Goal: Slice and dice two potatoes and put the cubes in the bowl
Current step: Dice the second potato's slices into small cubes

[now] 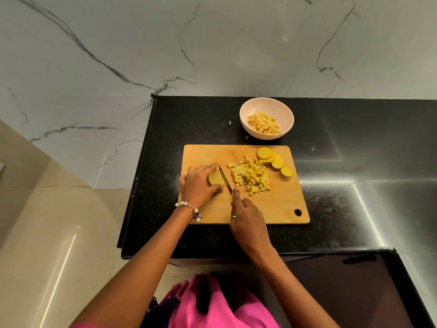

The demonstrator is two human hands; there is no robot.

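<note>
While the left hand (197, 185) pins the remaining potato piece (215, 178) to the cutting board (279, 207), fingers curled over it, the right hand (246, 215) is closed round the knife (225, 178) handle, forefinger extended toward the blade. Blade lies just beside the potato's right face, tip toward the far edge of the board. Step in hand, by my reading: slicing this piece.

Right of the blade sits a heap of diced cubes (251, 177); beyond it, four round slices (274, 159) not yet diced. Bowl (281, 110) stands on the black counter (354, 138) just behind the board and already holds cubes — roughly one potato's worth, I judge.

To cut well: keep the left fingertips tucked back from the edge, bring the blade straight down, hold slice thickness even so the cubes match — the piece is short, so grip room is shrinking.
</note>
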